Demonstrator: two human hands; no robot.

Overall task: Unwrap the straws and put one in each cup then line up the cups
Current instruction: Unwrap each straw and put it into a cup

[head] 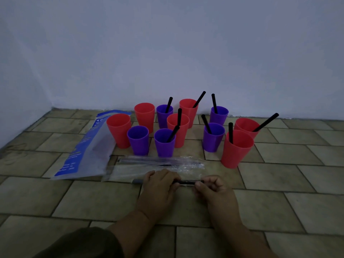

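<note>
Several red and purple plastic cups stand on the tiled floor near the wall. Most hold a black straw, such as the near red cup (236,148). Three on the left hold none: two red cups (119,130) (144,114) and one purple cup (138,139). Both hands hold one black straw in a clear wrapper (186,182), lying crosswise low over the floor. My left hand (160,185) grips its left part and my right hand (212,187) pinches its right end. More wrapped straws (158,162) lie between my hands and the cups.
A blue and white plastic bag (83,149) lies flat at the left, partly under the leftmost red cup. Loose clear wrappers (130,173) lie beside the straws. A pale wall rises just behind the cups. Brick-patterned tiles cover the floor.
</note>
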